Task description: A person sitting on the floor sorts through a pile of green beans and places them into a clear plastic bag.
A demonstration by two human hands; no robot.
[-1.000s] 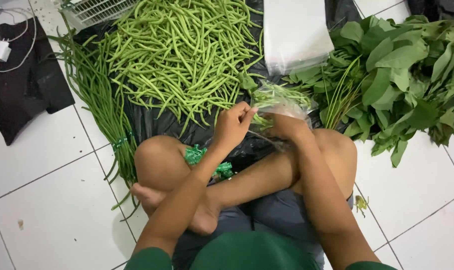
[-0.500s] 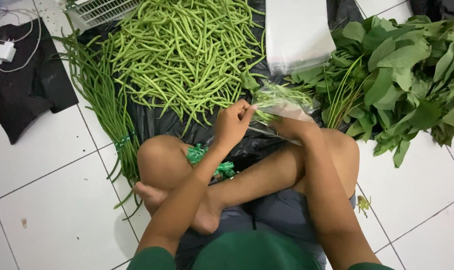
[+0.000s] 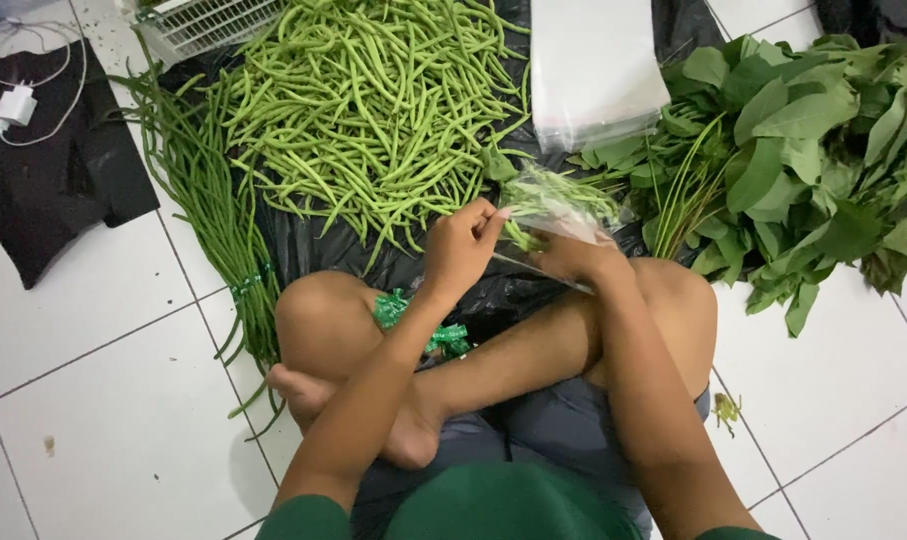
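Clear plastic bag (image 3: 563,215) of green beans lies above the knees, long axis running right and away; right hand (image 3: 573,255) holds it underneath, left hand (image 3: 463,245) pinches its near-left mouth.

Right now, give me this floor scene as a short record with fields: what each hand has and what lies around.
left hand: pinches the mouth of the clear plastic bag
right hand: holds the same bag from below
bag contents: green beans
in front: loose green bean pile on black plastic sheet
left side: tied long bean bundle, black cloth, white charger
right side: leafy greens
top: stack of clear bags, white basket
between the legs: green ties
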